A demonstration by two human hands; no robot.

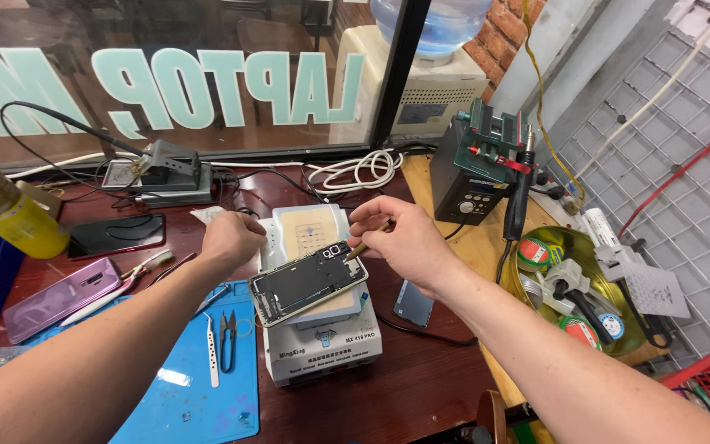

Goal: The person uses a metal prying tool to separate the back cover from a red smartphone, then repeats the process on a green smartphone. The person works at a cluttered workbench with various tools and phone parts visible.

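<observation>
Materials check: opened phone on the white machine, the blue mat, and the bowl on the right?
Opened phone: likely a metal frame, from its pale, slightly shiny rim; the dark inside could be plastic or shielding. Blue mat: looks like silicone or rubber, matte, lying flat with soft glare patches. Bowl: metal with a brassy yellow-green sheen, smooth and reflective. The right hand holds a thin tool, possibly metal-tipped.

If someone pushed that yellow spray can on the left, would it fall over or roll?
The yellow spray can looks tall, narrow and tilted, so a sideways push would probably tip it. Its round body would then likely roll across the smooth dark table. It seems stiff metal, so it probably would not squash.
</observation>
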